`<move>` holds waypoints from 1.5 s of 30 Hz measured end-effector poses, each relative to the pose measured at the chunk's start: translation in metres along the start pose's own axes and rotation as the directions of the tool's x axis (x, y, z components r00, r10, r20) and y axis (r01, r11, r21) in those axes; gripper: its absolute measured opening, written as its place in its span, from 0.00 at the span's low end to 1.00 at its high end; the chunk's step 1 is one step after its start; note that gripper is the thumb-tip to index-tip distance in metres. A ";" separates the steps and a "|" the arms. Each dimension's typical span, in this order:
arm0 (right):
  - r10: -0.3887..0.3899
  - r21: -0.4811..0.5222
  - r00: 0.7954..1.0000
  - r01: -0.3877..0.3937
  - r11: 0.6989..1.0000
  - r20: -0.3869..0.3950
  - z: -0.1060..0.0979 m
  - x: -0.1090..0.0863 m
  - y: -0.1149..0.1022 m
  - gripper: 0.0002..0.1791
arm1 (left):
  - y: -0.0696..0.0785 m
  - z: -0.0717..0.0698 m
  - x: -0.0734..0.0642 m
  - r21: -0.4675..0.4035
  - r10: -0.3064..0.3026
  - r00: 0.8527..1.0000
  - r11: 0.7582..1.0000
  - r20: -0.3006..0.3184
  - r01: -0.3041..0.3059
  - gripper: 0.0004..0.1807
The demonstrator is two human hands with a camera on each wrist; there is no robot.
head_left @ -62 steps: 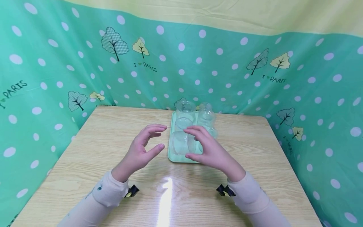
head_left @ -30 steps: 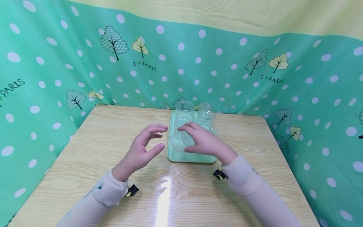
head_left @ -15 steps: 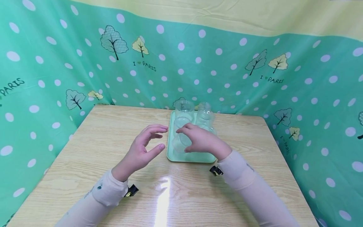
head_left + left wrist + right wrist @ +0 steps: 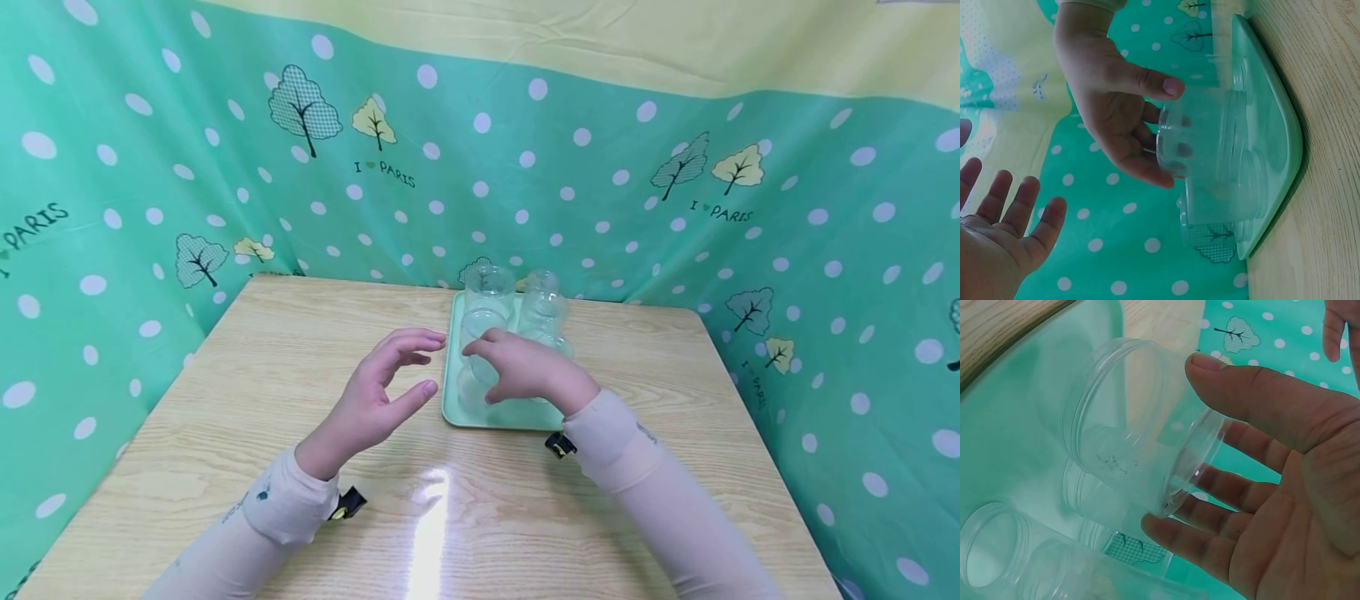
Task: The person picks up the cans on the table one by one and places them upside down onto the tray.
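My right hand [image 4: 525, 367] holds a clear plastic jar [image 4: 1200, 134] over the near part of a pale green tray [image 4: 517, 418]. The thumb lies on one side of the jar's base and the fingers on the other. Its threaded mouth points down at the tray; I cannot tell if it touches. In the right wrist view, small dark specks show on the jar's wall. My left hand [image 4: 382, 383] hovers left of the tray, fingers loosely curved around nothing.
More clear jars stand on the tray behind the held one: a wide jar [image 4: 491, 290] at the back left and several at the right, such as a rounded jar [image 4: 544, 310]. The wooden table [image 4: 337, 333] backs onto a dotted green curtain [image 4: 480, 217].
My right hand has moved left and slightly forward, and its fingers have come round the jar, which now sits more under the hand. The left hand has stayed nearly in place.
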State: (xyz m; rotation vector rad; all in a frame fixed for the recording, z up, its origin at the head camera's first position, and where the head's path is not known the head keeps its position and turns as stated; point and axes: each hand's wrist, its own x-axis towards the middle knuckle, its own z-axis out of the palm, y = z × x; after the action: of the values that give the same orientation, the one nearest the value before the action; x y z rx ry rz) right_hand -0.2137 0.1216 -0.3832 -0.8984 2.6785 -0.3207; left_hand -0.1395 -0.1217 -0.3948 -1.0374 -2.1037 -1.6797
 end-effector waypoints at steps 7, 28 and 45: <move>-0.014 0.006 1.000 0.013 1.000 0.020 0.000 0.003 -0.003 0.42 | 0.002 -0.001 0.000 -0.001 0.005 1.000 1.000 -0.001 -0.005 0.26; 0.032 -0.012 0.994 -0.031 0.999 0.107 0.009 0.014 -0.006 0.41 | 0.001 0.001 0.001 0.031 0.042 0.999 0.999 0.007 -0.042 0.24; 0.043 -0.028 0.992 -0.040 0.999 0.123 0.010 0.017 -0.006 0.41 | 0.001 0.000 0.001 0.036 0.040 0.999 0.999 0.007 -0.040 0.24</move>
State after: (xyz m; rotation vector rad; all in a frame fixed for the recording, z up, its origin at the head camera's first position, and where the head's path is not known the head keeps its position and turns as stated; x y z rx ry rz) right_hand -0.2196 0.1053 -0.3939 -0.8407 2.5891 -0.2148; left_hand -0.1389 -0.1210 -0.3934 -1.0681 -2.0944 -1.6162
